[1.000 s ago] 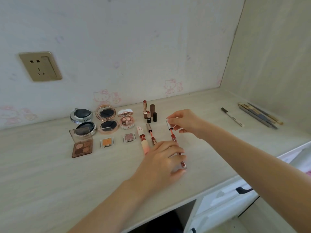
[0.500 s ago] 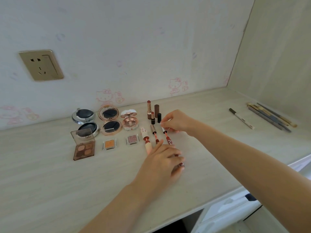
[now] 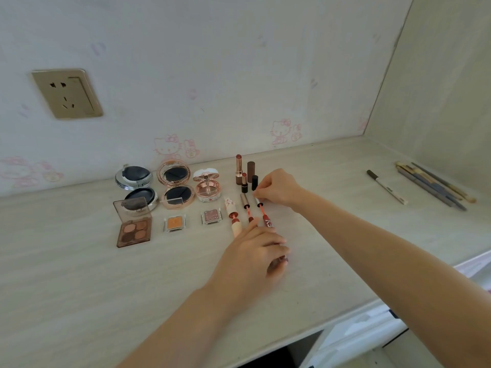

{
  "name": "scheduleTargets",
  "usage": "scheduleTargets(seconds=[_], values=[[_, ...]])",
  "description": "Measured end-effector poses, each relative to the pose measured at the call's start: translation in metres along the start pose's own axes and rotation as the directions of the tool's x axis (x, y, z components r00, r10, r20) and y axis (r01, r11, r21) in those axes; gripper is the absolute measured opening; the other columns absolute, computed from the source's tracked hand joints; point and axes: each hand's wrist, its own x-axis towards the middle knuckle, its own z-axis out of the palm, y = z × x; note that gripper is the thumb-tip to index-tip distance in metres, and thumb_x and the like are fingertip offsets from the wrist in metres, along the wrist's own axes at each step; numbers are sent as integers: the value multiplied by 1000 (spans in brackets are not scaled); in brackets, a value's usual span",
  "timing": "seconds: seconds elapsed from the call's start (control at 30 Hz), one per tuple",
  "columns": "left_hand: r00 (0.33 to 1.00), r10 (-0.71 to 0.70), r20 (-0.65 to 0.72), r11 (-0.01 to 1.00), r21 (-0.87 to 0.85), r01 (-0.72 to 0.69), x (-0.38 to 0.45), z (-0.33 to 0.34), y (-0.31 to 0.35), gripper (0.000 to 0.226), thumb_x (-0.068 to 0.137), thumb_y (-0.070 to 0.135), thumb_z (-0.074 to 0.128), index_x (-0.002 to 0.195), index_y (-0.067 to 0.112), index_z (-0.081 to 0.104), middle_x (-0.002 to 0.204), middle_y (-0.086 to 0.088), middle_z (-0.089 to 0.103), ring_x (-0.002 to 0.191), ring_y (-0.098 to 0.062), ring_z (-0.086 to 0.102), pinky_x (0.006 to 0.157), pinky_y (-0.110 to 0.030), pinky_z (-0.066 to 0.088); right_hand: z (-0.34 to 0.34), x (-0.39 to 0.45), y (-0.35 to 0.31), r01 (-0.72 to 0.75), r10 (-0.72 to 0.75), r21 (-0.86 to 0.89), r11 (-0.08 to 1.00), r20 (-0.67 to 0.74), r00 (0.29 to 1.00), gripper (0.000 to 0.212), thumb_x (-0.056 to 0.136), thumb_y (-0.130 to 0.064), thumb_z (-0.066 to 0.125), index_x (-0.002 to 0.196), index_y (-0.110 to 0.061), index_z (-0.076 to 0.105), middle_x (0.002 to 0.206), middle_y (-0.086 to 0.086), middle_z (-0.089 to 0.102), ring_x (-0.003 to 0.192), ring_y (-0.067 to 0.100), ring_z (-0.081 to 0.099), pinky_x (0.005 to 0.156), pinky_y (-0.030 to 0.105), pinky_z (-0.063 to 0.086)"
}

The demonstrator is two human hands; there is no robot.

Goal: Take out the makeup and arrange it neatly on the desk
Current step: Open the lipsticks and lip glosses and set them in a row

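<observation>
A red lip gloss tube (image 3: 267, 221) lies on the pale desk (image 3: 79, 274), its silver wand cap (image 3: 257, 201) pulled out beyond it. My right hand (image 3: 276, 188) pinches that cap. My left hand (image 3: 255, 258) grips the tube's near end, which it hides. To their left lie a second gloss (image 3: 246, 205) and a cream lip tube (image 3: 233, 217). Behind them stand two open lipsticks (image 3: 238, 170) with their dark caps (image 3: 251, 171). Farther left are three open round compacts (image 3: 174, 183), a brown eyeshadow palette (image 3: 134, 229) and two small eyeshadow pans (image 3: 174, 223).
A white eyeliner pen (image 3: 386, 186) and a bunch of pencils and brushes (image 3: 435, 185) lie at the desk's right end by the side wall. A brass wall socket (image 3: 66, 93) is on the back wall. A white drawer (image 3: 372, 330) stands open below the desk's front edge.
Both hands have carried the red gloss tube and its cap leftward and back, setting it down in line beside the other two lip tubes. The camera has shifted slightly.
</observation>
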Motion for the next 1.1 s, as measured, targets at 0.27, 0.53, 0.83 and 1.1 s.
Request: scheduleTargets(seconds=[0.27,0.53,0.83,1.1], values=[[1000,15,-1,1000,-7,-15,0,1,-3,12,78,17,74,89,16,77,100,4,72,105,-15,63,108,-27,35,6,6,1,-11,11,1,1000,-54,998,11,76,-17,71,75,-7,76,81,10,73,72,14,59,66,27,49],[1000,-13,17,1000,-3,13,-1,6,-6,16,82,21,71,96,17,76,107,6,70,111,-13,60,106,-41,38,11,5,1,-16,9,-89,996,-75,997,17,81,-26,67,81,-9,73,83,7,71,74,18,61,62,27,45],[1000,-23,8,999,-37,23,-3,9,-9,23,84,26,67,106,20,73,118,8,65,118,-10,53,106,-40,37,-13,-29,7,95,-98,-205,974,-5,995,25,92,-21,53,111,-10,65,110,4,66,104,22,59,84,27,45],[1000,-13,-1,999,-45,13,-2,8,-8,22,89,27,62,108,22,72,115,10,65,115,-8,53,104,-36,40,-37,-89,48,218,-224,-316,923,18,974,28,93,-22,54,120,-15,61,117,1,64,107,15,59,89,19,43]])
